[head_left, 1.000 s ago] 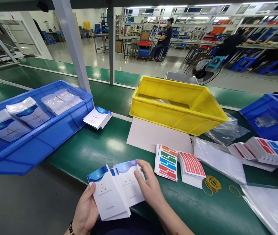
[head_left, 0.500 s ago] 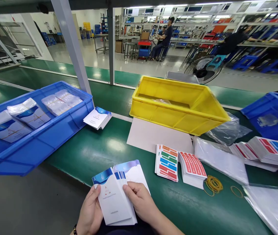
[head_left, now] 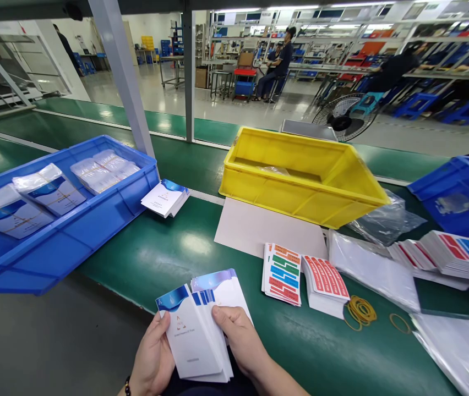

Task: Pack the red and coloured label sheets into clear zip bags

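Observation:
My left hand [head_left: 154, 349] grips a fanned stack of booklets [head_left: 193, 341], white with a blue wave across the top, thumb on the front cover. My right hand [head_left: 238, 338] is closed on the right edge of the same stack, its thumb pressing the spread edges. Behind that hand lies another pile of booklets [head_left: 220, 280] at the table's front edge, partly hidden by the fingers and the held stack. A third pile of booklets [head_left: 165, 198] sits farther back, beside the blue bin.
Left stands a blue bin [head_left: 106, 212] with bagged booklets. A yellow bin [head_left: 292, 198] is at the back. To the right lie colourful sticker sheets [head_left: 283, 275], red-printed cards [head_left: 325, 283], rubber bands [head_left: 360, 312] and clear plastic bags [head_left: 375, 272]. Another blue bin [head_left: 453, 192] stands far right.
My right hand has moved from the pile on the table to the edge of the held booklets. The held stack has shifted slightly right and its edges have fanned out more.

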Available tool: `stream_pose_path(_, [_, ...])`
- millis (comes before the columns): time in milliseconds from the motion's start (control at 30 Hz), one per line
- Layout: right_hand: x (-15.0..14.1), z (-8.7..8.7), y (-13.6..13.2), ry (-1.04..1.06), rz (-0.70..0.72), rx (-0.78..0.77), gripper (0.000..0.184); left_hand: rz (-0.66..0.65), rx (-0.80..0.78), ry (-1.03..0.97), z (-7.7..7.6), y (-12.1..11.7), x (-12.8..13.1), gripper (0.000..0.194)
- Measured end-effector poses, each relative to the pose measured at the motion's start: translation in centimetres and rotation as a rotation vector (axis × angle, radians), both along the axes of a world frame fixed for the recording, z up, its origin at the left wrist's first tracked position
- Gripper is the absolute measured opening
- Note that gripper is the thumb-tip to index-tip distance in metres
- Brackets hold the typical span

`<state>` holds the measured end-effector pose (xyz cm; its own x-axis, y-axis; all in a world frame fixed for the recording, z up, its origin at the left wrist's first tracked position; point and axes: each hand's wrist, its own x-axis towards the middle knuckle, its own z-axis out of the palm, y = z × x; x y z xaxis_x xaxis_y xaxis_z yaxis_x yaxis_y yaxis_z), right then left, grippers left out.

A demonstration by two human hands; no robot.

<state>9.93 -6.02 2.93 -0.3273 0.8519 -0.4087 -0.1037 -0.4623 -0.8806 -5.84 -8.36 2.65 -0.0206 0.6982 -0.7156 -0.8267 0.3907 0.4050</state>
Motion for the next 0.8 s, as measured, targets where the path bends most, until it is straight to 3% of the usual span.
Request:
stream_pose_path(100, [-0.1,-0.1,0.0,-0.047,0.011,0.025,0.057,0.0,-0.001,0.012,-0.2,0.0,-0.1,0.008])
stream_pose_path(333, [-0.2,0.3,-0.2,-0.421,-0.075,0.401,0.033,-0.013,0.005,0.024,-0.3,-0.4,0.3,0.007])
stream_pose_path(533, [1.2,1.1,0.2,-0.437,-0.138,0.418,0.031,0.038,-0.027,0.016,0.4,0.2,-0.4,0.009])
stream_pose_path(633, [2.6,0.5,1.3,-0.421,-0.195,0.364,0.032,0.055,-0.015,0.016,0.5,0.4,-1.4,0.012])
stream_pose_path(733, [3.7,-0.3,2.4,-0.564,-0.35,0.44,0.045,0.054,-0.014,0.024,0.6,0.5,-1.8,0.013])
stream_pose_path(800, [3.8,-0.4,2.6,-0.606,-0.383,0.492,0.042,0.043,-0.019,0.03,0.6,0.5,-1.7,0.013])
